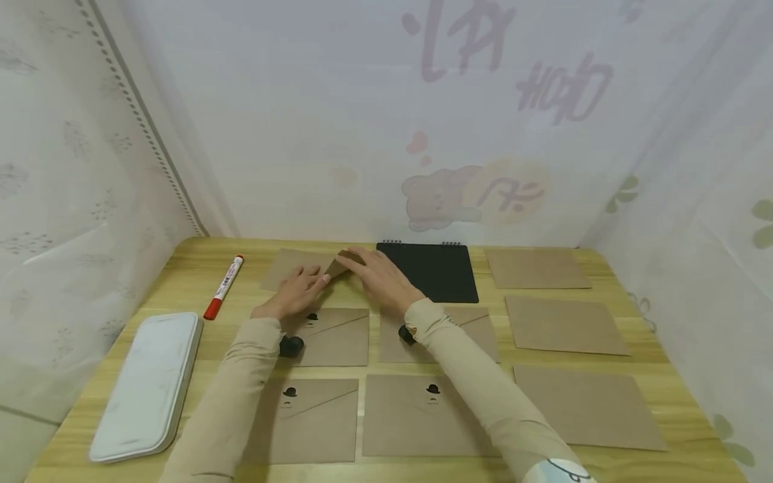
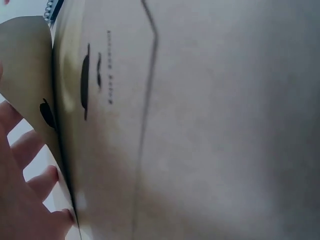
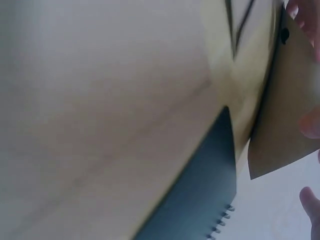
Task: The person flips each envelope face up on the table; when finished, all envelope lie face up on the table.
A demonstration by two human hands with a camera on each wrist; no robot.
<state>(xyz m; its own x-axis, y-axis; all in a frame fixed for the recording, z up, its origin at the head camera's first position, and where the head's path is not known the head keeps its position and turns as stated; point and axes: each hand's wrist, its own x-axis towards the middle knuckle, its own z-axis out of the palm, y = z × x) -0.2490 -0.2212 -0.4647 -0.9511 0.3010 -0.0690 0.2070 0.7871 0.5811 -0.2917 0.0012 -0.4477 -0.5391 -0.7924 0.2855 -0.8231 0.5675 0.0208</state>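
A kraft paper envelope (image 1: 296, 260) lies at the back left of the table, its right end bent up off the surface. My right hand (image 1: 386, 276) pinches that raised end. In the right wrist view its thumb (image 3: 311, 125) lies against the brown paper. My left hand (image 1: 297, 292) rests on the left part of the same envelope, thumb toward the raised end. A small black hat print shows on the lifted paper (image 2: 25, 65) in the left wrist view. Below the hands lies another envelope (image 1: 338, 339) printed with a black hat and moustache.
A black spiral notebook (image 1: 443, 272) lies beside the right hand. Several more envelopes (image 1: 568, 325) are laid out in rows. At the left are a red-and-white marker (image 1: 224, 287) and a pale oblong case (image 1: 145, 382). A white curtain (image 1: 290, 134) hangs behind the table.
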